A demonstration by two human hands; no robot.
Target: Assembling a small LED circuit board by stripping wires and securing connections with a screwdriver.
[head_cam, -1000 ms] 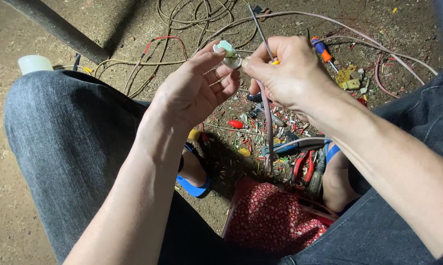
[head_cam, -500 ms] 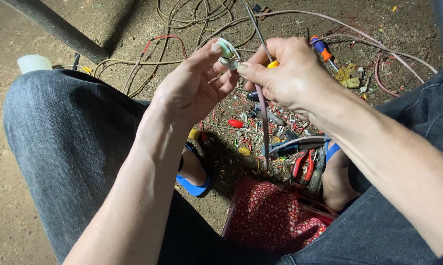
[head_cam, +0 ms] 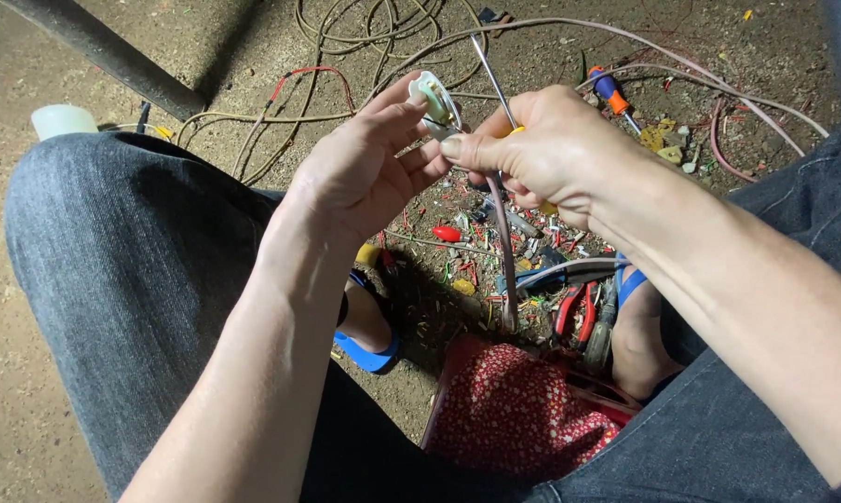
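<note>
My left hand (head_cam: 365,168) holds a small pale green and white plastic fitting (head_cam: 434,99) between thumb and fingertips, above the dirt floor. My right hand (head_cam: 551,154) grips a screwdriver with a yellow handle, whose thin metal shaft (head_cam: 491,79) sticks up past the fitting. My right thumb presses against the fitting. A pinkish cable (head_cam: 506,256) hangs down from under my hands toward the ground.
Tangled wires (head_cam: 374,28) and scraps lie on the dirt floor. Red-handled pliers (head_cam: 577,312) and an orange and blue screwdriver (head_cam: 611,93) lie near my sandalled feet. A red patterned cloth (head_cam: 514,414) sits between my knees. A dark pipe (head_cam: 104,56) and white cup (head_cam: 62,119) lie left.
My hands have drawn closer together; the right thumb now presses on the fitting and the screwdriver shaft has tilted slightly.
</note>
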